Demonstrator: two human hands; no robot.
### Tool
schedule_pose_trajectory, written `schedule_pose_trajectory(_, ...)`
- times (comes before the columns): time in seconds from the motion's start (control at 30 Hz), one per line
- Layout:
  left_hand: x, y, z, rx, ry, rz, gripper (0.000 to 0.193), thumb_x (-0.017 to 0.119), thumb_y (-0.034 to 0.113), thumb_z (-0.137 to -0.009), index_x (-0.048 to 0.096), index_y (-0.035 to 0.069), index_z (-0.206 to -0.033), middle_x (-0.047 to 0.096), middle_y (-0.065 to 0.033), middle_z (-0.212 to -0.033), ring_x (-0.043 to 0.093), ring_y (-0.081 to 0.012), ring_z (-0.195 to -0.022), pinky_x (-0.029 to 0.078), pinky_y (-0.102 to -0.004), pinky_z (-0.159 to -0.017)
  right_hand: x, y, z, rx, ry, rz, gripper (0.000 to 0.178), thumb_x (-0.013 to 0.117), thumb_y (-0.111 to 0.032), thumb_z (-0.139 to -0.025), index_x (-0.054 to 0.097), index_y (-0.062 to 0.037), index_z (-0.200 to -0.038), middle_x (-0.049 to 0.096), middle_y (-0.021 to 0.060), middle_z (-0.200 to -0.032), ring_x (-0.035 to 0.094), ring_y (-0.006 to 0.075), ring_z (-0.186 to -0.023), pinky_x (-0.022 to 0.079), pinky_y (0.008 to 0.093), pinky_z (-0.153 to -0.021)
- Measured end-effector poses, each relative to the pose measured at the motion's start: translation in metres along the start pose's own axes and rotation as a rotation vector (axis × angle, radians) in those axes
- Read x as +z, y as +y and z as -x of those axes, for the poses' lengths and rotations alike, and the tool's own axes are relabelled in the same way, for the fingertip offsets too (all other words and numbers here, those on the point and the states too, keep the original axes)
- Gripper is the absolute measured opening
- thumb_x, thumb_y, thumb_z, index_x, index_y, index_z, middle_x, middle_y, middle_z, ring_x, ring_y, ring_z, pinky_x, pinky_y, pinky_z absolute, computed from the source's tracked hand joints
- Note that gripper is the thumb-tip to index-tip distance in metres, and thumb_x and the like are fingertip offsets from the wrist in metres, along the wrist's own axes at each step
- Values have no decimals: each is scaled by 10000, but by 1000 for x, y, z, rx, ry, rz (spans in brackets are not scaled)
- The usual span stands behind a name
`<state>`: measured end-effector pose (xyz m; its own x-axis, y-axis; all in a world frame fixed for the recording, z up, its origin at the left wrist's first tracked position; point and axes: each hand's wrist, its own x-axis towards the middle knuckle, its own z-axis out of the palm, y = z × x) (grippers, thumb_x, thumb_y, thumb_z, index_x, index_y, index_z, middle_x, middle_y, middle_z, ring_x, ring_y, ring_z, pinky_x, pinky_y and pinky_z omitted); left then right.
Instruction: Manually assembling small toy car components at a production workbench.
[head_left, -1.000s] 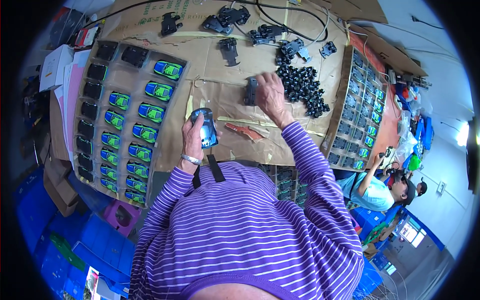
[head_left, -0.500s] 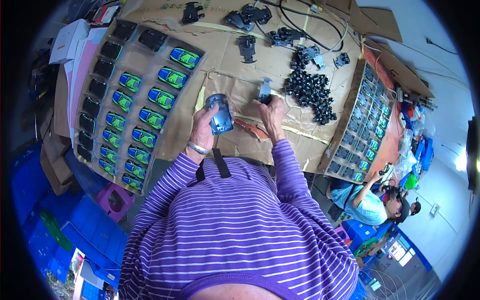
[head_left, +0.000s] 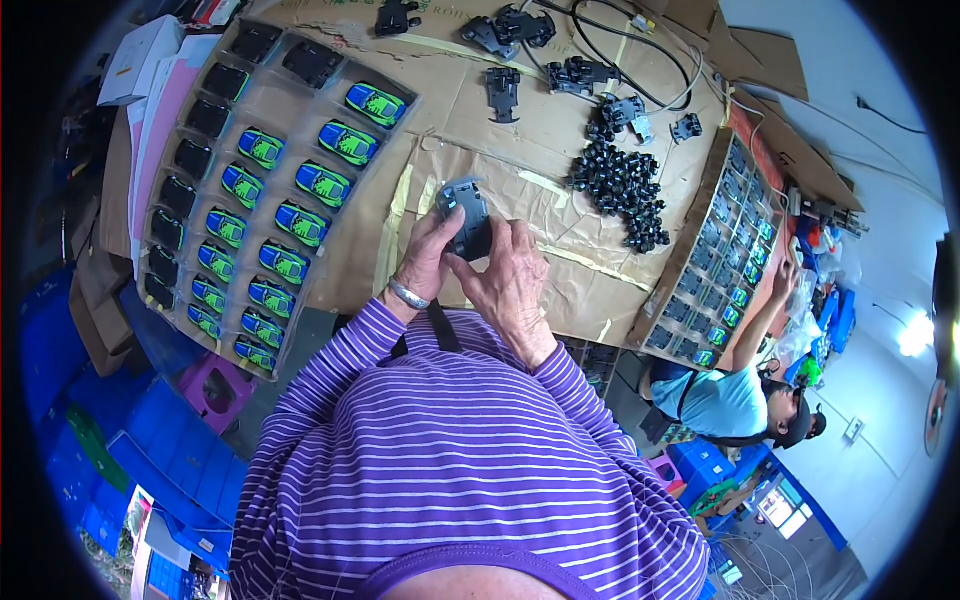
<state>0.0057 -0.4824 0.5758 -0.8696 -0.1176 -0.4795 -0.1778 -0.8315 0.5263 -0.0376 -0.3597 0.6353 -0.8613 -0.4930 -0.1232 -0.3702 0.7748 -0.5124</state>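
In front of my body, my left hand (head_left: 427,252) grips a toy car (head_left: 466,212), its dark underside facing up and its thumb pressed on the near side. A dark chassis plate lies over the shell, and I cannot tell how deep it sits. My right hand (head_left: 508,278) closes on the car's near right part, with thumb and fingers against the chassis. Both hands are above the brown paper of the worktable (head_left: 570,275). The car's painted top is turned away from view.
On the left a tray (head_left: 285,150) holds several green-and-blue toy cars and dark ones. A pile of small black wheel parts (head_left: 622,190) lies right, with loose chassis (head_left: 503,92) and cables (head_left: 640,85) beyond. Farther right are another filled tray (head_left: 700,260) and a person in light blue (head_left: 725,400).
My right hand has brought the chassis plate left onto the upturned car shell in my left hand. Both hands are now together. The person at the right has reached toward the tray there.
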Motion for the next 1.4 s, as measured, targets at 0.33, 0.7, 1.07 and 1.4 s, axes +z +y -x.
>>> schedule_pose_trajectory(0.33, -12, -18, -3, 49, 41, -187, 322, 643, 270, -968, 632, 39, -1191, 667, -22, -1092, 638, -104, -982, 514, -262, -874, 7, 6, 7, -30, 0, 7, 664, 838, -314, -701, 548, 14, -1200, 556, 171, -987, 594, 366, -900, 485, 458, -726)
schedule_pose_trajectory(0.7, -7, -11, 5, 86, -78, -372, 447, 556, 248, -1011, 450, 25, -1384, 573, -67, -1224, 559, -135, -1107, 473, -291, -969, 3, 59, -7, 190, -106, -722, 349, 696, -262, -923, 667, 13, -1136, 660, 130, -981, 621, 209, -906, 504, 343, -804)
schedule_pose_trajectory(1.07, -2, -7, 9, 99, -188, -542, 463, 532, 248, -1024, 395, 31, -1410, 550, -74, -1252, 601, -130, -1082, 556, -291, -905, 9, 56, -4, 217, -272, -1152, 323, 553, -284, -1024, 621, -27, -1208, 568, -42, -866, 476, 45, -798, 412, 226, -689)
schedule_pose_trajectory(1.4, 9, -15, 18, 209, -162, -704, 437, 560, 235, -1005, 432, 11, -1357, 559, -115, -1204, 548, -195, -1117, 439, -323, -981, 28, 50, 15, 152, 103, -741, 277, 569, -219, -974, 627, 20, -1102, 625, 83, -910, 560, 142, -837, 472, 310, -769)
